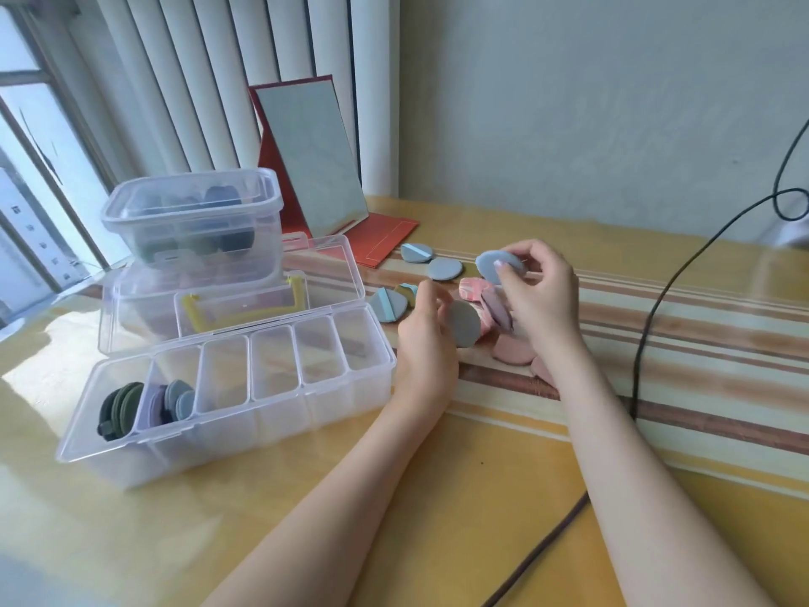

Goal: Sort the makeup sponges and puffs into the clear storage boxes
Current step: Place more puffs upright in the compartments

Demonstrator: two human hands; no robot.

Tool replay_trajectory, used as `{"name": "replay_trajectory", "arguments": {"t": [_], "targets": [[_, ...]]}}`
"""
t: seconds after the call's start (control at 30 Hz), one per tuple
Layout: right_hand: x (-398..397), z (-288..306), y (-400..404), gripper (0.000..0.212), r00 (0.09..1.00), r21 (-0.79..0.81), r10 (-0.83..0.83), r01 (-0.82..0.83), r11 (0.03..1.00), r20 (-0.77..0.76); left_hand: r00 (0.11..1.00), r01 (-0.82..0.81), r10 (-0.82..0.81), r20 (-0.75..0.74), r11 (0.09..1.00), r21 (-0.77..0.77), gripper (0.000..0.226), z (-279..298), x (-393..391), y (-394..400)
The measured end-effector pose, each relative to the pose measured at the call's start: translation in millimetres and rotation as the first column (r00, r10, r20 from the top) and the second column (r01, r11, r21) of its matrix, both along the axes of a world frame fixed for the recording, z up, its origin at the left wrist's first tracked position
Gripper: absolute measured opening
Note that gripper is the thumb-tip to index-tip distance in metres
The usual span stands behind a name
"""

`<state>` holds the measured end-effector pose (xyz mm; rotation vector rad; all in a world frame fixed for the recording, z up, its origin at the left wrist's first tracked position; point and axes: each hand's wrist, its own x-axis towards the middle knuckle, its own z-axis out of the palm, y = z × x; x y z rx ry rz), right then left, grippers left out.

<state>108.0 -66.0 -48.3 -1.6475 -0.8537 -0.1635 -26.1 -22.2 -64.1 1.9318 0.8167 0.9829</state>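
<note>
Pinching a blue puff upright at its fingertips, the right hand shuts its grip above the pink puffs.

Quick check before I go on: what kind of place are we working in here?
Probably a home desk or dressing table by a window: a standing mirror against the wall, a window at left, and a striped tablecloth.

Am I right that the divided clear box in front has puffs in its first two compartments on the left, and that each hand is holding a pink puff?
Not quite. The divided clear box does have puffs in its first two left compartments, but the head view shows the right hand holding a blue-grey puff and the left hand a grey puff. The pink puffs lie on the table.
</note>
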Motion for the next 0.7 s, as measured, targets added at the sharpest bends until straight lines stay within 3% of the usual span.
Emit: {"name": "replay_trajectory", "arguments": {"t": [0.13, 0.27, 0.37, 0.43, 0.53, 0.6, 0.7], "targets": [[-29, -6, 14, 0.003, 0.963, 0.013, 0.041, -0.046, 0.999, 0.265, 0.998, -0.026, 0.027, 0.050, 0.999, -0.023, 0.022, -1, 1, 1], [-46, -9, 20, 0.009, 0.913, 0.038, 0.124, -0.150, 0.988, 0.390, 0.983, -0.025, 0.080, 0.167, 0.950, -0.310, 0.031, 6, 1, 3], [-46, -16, 22, 0.010, 0.896, -0.085, 0.199, -0.180, 0.980, 0.398, 0.949, 0.009, 0.142, 0.282, 0.880, -0.475, 0.042, 12, 3, 3], [-44, -20, 22, 0.018, 0.898, -0.191, 0.281, -0.227, 0.955, 0.339, 0.943, 0.007, 0.171, 0.284, 0.847, -0.532, 0.036, 13, 5, 5], [-44, -18, 23, 0.026, 0.948, -0.081, 0.314, -0.309, 0.948, 0.051, 0.949, -0.051, 0.210, 0.234, 0.836, -0.547, 0.031, 12, 7, 8], [-38, -16, 23, 0.025, 0.975, -0.006, 0.208, -0.209, 0.978, -0.079, 0.971, -0.101, 0.193, 0.139, 0.864, -0.493, 0.036, 10, 6, 5], [-25, -11, 28, 0.019, 0.994, 0.028, 0.041, -0.038, 0.999, -0.102, 0.979, -0.164, 0.197, 0.049, 0.909, -0.382, 0.041, 8, 4, 0]]}}
